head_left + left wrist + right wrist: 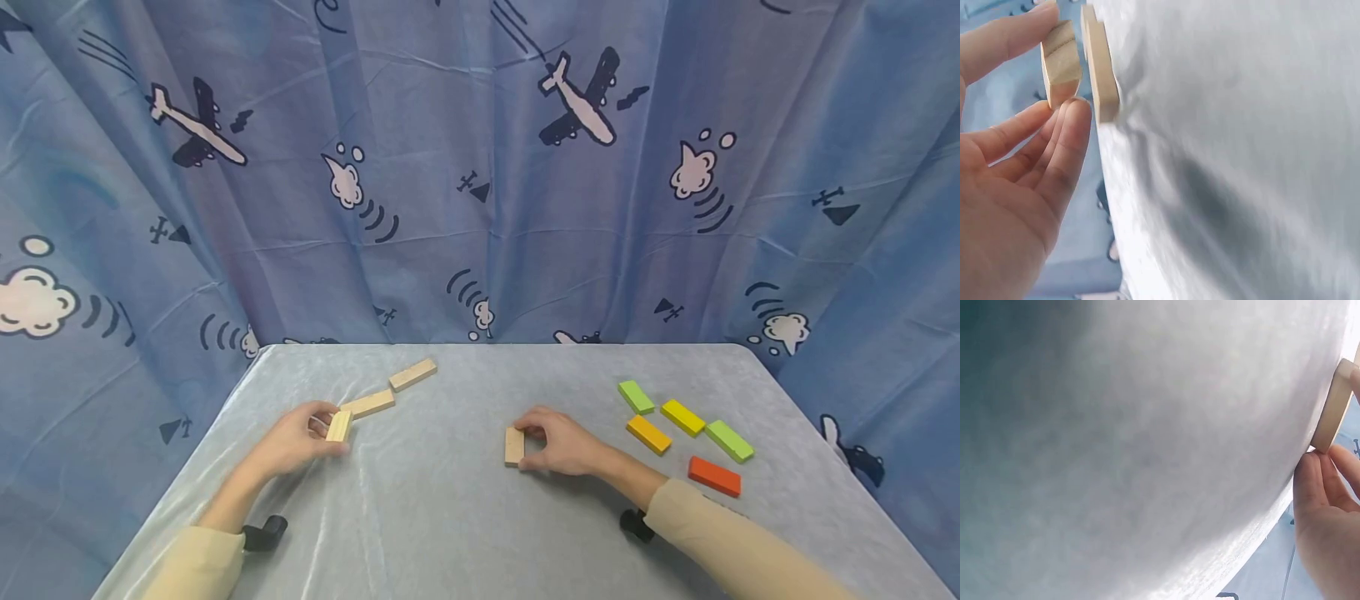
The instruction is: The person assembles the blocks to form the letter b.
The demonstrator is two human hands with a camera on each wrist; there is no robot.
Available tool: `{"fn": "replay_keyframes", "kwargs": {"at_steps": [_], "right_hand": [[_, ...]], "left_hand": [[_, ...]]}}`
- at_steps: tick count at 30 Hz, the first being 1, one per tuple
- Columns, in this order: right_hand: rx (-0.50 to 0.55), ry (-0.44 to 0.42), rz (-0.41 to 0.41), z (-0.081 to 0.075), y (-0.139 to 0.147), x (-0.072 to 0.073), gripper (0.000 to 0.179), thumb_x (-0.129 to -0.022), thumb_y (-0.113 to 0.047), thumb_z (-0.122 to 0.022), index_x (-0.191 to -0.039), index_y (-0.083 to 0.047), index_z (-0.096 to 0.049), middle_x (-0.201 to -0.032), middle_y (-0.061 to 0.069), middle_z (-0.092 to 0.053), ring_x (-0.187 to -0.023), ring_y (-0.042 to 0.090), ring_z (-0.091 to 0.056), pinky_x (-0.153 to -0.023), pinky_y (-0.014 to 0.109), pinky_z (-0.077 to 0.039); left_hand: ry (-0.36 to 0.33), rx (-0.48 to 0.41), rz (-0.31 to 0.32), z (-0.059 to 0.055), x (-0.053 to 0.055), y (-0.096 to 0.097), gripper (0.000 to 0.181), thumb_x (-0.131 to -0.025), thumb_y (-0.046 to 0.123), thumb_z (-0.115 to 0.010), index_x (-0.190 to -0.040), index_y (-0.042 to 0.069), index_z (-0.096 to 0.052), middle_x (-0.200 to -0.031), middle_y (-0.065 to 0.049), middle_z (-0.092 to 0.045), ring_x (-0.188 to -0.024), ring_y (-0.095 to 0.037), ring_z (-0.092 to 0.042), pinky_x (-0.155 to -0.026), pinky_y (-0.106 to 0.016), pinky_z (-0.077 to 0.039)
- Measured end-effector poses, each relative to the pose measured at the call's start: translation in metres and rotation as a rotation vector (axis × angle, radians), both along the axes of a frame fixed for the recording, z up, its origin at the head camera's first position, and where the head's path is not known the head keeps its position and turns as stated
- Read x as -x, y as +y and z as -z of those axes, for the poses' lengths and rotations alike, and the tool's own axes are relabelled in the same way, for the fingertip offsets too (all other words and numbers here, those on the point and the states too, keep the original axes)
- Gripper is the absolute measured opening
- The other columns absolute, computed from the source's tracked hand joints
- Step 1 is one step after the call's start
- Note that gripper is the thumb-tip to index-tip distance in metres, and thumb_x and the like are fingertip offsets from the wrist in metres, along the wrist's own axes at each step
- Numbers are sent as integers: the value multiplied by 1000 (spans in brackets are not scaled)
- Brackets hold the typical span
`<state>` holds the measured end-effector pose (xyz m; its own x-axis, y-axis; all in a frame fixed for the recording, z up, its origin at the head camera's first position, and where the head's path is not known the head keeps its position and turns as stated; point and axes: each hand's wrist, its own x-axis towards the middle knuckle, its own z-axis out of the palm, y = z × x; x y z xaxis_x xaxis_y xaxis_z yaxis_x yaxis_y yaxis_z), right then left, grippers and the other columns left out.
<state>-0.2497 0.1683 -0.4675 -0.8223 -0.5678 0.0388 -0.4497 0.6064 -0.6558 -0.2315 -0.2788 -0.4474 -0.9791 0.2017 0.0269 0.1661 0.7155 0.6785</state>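
Note:
My left hand [300, 437] pinches a plain wooden block [339, 426] by its ends, between thumb and fingertips. In the left wrist view that block [1062, 65] is held a little off the cloth, beside another wooden block [1102, 75]. My right hand [564, 443] grips a second plain wooden block [513, 447] near the middle of the table, thumb at its near end and fingers at its far end. The right wrist view catches this block [1334, 407] at its right edge, close against the cloth. Two plain blocks, one nearer [369, 404] and one farther [412, 374], lie end to end beyond my left hand.
To the right lie two green blocks [637, 397] [730, 441], a yellow block [683, 417], an orange block [648, 434] and a red block [715, 476]. A grey-white cloth covers the table [420, 517]. Behind it hangs a blue curtain [450, 167] printed with airplanes.

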Motion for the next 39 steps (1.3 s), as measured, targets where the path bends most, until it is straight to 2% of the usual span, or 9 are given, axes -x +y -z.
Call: {"fn": "replay_keyframes", "kwargs": {"at_steps": [8, 14, 21, 33, 39], "right_hand": [[-17, 10, 9, -1, -1, -2, 54, -80, -20, -87, -125, 0, -66, -120, 5, -63, -108, 24, -62, -95, 41, -53], [-23, 12, 18, 0, -2, -2, 53, -80, -22, -87, -124, -1, -67, -120, 4, -63, -108, 23, -62, -95, 41, -53], [-15, 7, 19, 1, -1, -2, 53, -79, -22, -87, -124, -2, -67, -119, 4, -64, -108, 25, -62, -95, 43, -52], [-4, 11, 21, 0, -1, -2, 52, -80, -22, -87, -124, -2, -68, -119, 4, -65, -109, 24, -62, -96, 43, -53], [-14, 2, 24, 0, -2, 0, 52, -80, -22, -87, -124, -3, -68, -119, 4, -65, -110, 24, -62, -97, 45, -52]], "left_hand": [[3, -38, 59, -1, 4, 26, 69, -74, 27, -92, -127, -5, -61, -104, -8, -64, -93, -20, -63, -79, -34, -55], [11, -59, 134, -1, 5, 46, 69, -74, 23, -92, -126, -8, -60, -106, -10, -63, -92, -20, -63, -80, -34, -57], [51, -70, 213, -2, 6, 67, 65, -73, 21, -92, -123, -7, -62, -104, -9, -61, -89, -19, -61, -77, -30, -57], [94, 17, 277, -5, -5, 109, 63, -72, 24, -93, -120, -4, -63, -99, -4, -61, -84, -13, -61, -75, -29, -54], [107, -3, 314, -5, -11, 132, 61, -72, 22, -92, -119, -5, -63, -100, -5, -61, -85, -14, -61, -75, -28, -55]]}}
